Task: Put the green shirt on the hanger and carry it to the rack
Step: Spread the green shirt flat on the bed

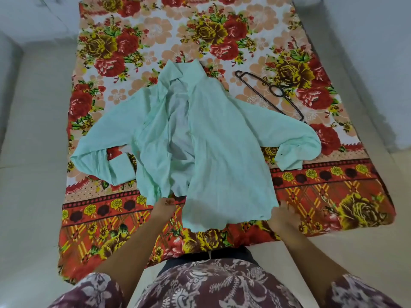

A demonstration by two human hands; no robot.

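Here my left hand [165, 206] and right hand [282, 216], apart, each pinch the hem of the limp, light shirt [213, 138]; I'd regrip at the collar [178, 73].

- green shirt [218, 138]: thin woven cloth, pale mint, matt; finely creased all over, with soft folds along the sleeves; the inside face showing at the open front looks paler and greyer
- hanger [275, 94]: thin, dark, wire-like rod, smooth; whether metal or plastic cannot be told; no clear shine on it
- bedsheet [311, 196]: printed cloth, matt; red, yellow and peach flowers on a white ground, with an orange patterned border; shallow wrinkles near the edges
- floor [33, 130]: pale, hard and smooth, with a faint sheen; thin joint lines suggest tiles
- person's garment [211, 283]: soft maroon cloth with a pale leafy print, matt
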